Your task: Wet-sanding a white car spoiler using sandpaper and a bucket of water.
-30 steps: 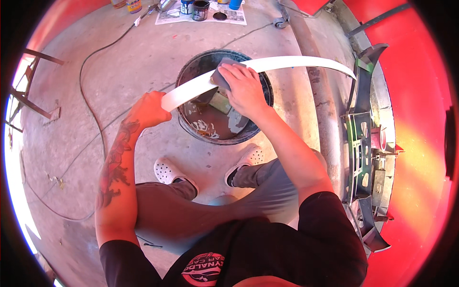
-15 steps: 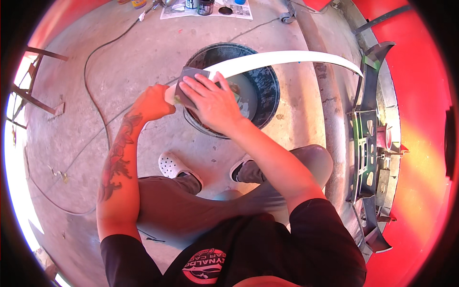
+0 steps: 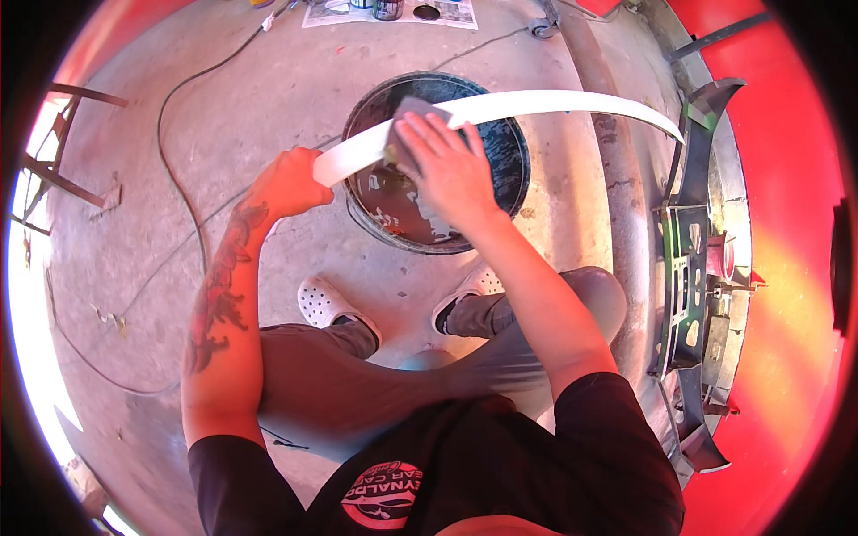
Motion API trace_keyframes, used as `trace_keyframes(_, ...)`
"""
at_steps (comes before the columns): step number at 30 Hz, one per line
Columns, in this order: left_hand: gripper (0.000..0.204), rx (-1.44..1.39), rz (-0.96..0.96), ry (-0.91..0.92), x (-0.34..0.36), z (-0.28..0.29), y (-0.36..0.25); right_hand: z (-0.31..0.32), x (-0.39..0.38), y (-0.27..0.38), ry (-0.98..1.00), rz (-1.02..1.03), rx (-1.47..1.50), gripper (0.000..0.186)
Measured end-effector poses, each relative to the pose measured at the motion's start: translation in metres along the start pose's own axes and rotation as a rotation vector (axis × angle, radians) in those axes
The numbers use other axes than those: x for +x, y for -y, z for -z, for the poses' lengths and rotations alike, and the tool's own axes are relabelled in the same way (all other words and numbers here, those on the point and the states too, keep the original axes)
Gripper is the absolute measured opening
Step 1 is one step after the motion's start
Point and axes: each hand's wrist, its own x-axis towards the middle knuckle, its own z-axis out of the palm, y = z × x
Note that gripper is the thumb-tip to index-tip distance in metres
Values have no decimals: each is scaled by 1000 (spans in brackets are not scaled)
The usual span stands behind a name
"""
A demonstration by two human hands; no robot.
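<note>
Strip point(image 3: 554, 101), white, long, curved; runs from the left hand over the mouth of the tub point(image 3: 508, 165) and out to the right, bending down toward the frame point(image 3: 688, 223). Far end right by the frame's upper part; whether they touch, cannot tell. Left hand point(image 3: 290, 183): fingers closed round the near end, knuckles up, just left of the tub. Right hand point(image 3: 451, 170): laid over the grey pad point(image 3: 418, 105), which sits on the strip above the tub. Fingers fairly straight across the pad, outermost one spread from the others; thumb hidden, so cannot tell if it grips from below. Tub black, round, on the concrete floor point(image 3: 125, 259), brownish and wet-looking inside, pale shiny patches within. Person seated or crouched, knees apart, dark shirt point(image 3: 474, 473), grey trousers point(image 3: 572, 304); tattoo on left forearm. Pale clogs with holes, left one point(image 3: 323, 302) and right one point(image 3: 483, 280), on the near side of the tub. Beyond the tub, at the upper edge: newspaper point(image 3: 326, 13) spread on the floor, a dark can point(image 3: 389, 9) and a black disc point(image 3: 427, 12) on it; caster point(image 3: 543, 27) farther right. Dark cable point(image 3: 160, 134) snaking down the floor at left; metal stand point(image 3: 63, 183) past it. Frame dark, with slots and cut-outs, along the right side, red wall point(image 3: 786, 223) behind.
</note>
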Motion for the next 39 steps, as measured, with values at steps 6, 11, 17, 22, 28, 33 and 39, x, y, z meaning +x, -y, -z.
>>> trace_keyframes(6, 34, -17, 14, 53, 5, 1, -12, -12, -4, 33, -51, -53, 37, 55)
trace_keyframes(11, 35, -63, 26, 112, 5, 3, -3, -10, -10, 49, -11, 101, 83, 55)
trace_keyframes(17, 30, -45, 26, 71, 5, 5, -11, 5, -8, -11, 2, -228, -85, 54)
trace_keyframes(22, 30, 1, -240, -51, 31, -15, 31, -21, -17, 91, 31, 64, 143, 54)
trace_keyframes(28, 32, -100, 41, 76, 2, 7, -3, 3, -15, -4, -18, -159, 0, 54)
trace_keyframes(33, 33, -63, 32, 87, 7, 4, -11, 6, -13, 25, 6, -205, 11, 51)
trace_keyframes(39, 34, -113, 4, 90, 8, 5, -3, -1, -16, 49, 55, -13, 59, 53)
